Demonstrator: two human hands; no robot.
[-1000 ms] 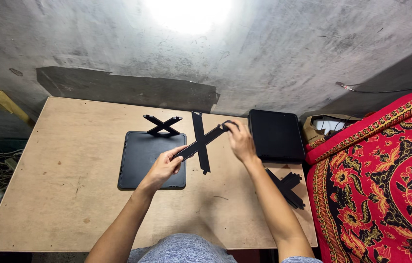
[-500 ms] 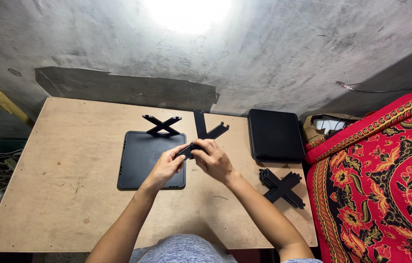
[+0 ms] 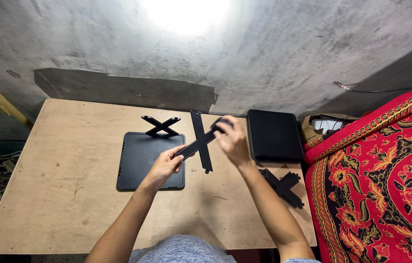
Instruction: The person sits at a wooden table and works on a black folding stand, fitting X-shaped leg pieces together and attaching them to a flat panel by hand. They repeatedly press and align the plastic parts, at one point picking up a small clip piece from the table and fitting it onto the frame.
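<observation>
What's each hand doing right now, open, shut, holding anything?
Left hand: shut on the lower end of the black cross.
Right hand: shut on the cross's upper end.

right hand (image 3: pixel 231 141) motion-blurred, patterned cloth (image 3: pixel 386 185) cropped

Single head-worn view, steep look down.
Camera sits above the person's lap, faces forward and down onto the pale plywood table (image 3: pixel 59 204) near at arm's reach, grey concrete wall (image 3: pixel 284 53) beyond; no second view.
</observation>
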